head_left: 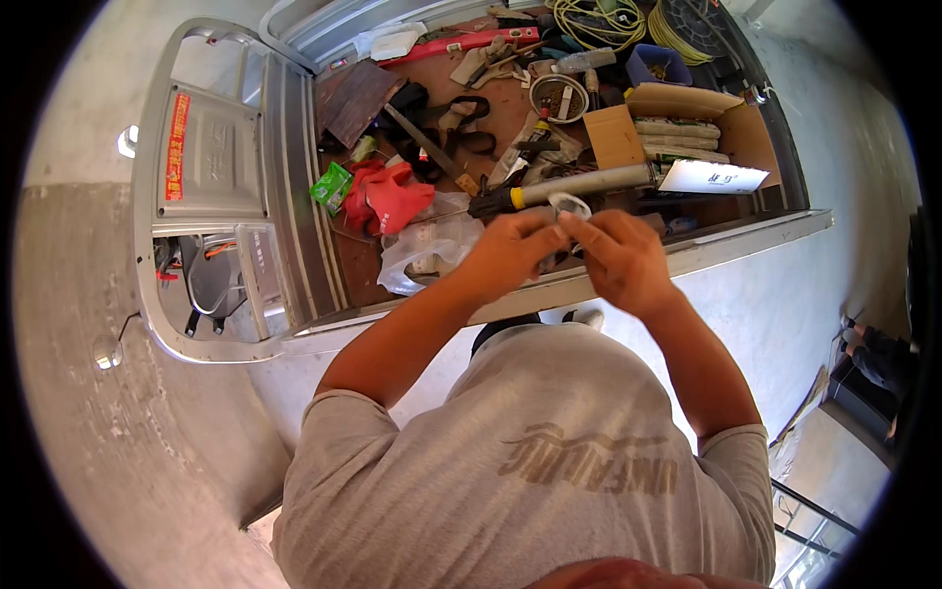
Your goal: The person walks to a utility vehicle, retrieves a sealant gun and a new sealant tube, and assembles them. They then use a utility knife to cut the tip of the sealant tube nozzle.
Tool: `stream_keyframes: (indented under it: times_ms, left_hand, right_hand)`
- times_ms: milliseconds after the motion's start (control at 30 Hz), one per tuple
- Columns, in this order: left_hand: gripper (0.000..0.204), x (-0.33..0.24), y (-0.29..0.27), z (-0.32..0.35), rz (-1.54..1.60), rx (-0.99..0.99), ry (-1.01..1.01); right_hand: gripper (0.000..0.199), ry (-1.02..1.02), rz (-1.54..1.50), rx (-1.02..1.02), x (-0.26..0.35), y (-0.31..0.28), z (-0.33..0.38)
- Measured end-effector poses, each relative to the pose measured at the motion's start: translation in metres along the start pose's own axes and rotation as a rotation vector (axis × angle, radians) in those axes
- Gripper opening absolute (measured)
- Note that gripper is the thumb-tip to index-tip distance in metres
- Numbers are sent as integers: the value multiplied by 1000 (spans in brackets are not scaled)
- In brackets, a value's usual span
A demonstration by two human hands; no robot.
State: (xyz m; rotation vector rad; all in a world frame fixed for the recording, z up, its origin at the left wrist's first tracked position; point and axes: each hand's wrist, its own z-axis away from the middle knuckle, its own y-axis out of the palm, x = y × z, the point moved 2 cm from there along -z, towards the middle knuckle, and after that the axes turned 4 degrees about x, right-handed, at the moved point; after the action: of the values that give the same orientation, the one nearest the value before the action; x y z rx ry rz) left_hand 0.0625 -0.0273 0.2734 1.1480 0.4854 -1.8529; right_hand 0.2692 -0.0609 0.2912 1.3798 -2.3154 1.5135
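Note:
Both hands meet above the near edge of the metal cart bed [687, 253]. My left hand [510, 257] is closed, its fingertips bent toward a small whitish, round-rimmed thing [569, 204]. My right hand [625, 260] pinches at the same thing from the other side. Its kind is unclear, since the fingers cover its lower part. Just beyond the hands lies a long grey tube with a yellow collar and black end [599, 184], which looks like a caulking gun. A crumpled clear plastic bag [429, 250] sits left of my left hand.
Red gloves [388, 199] and a green packet [332, 187] lie at the bed's left. An open cardboard box [615, 135] holding packages stands at the right. Farther back are a metal bowl [547, 90], a red level [471, 42] and yellow cable [599, 22].

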Motion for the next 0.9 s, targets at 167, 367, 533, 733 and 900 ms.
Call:
stream_keyframes:
  times_ms: [167,367,533,733,900]
  left_hand:
    - [36,-7,37,-37,-89,258,-86]
    - [49,-25,50,-87,-39,572,-145]
    - [45,42,27,-203,-782,105,254]
    - [70,136,14,-301,-1220,13,159]
    - [73,127,6,-315,-1194,137,-13]
  right_hand:
    - [53,213,166,15,-11,-13,29]
    - [41,468,139,-178,-32,-39,69]
    - [25,864,-245,-564,-25,-57,126]
    - [27,900,-294,-738,-7,-76,189]
    - [27,1066,-287,-762,-2,-81,214]
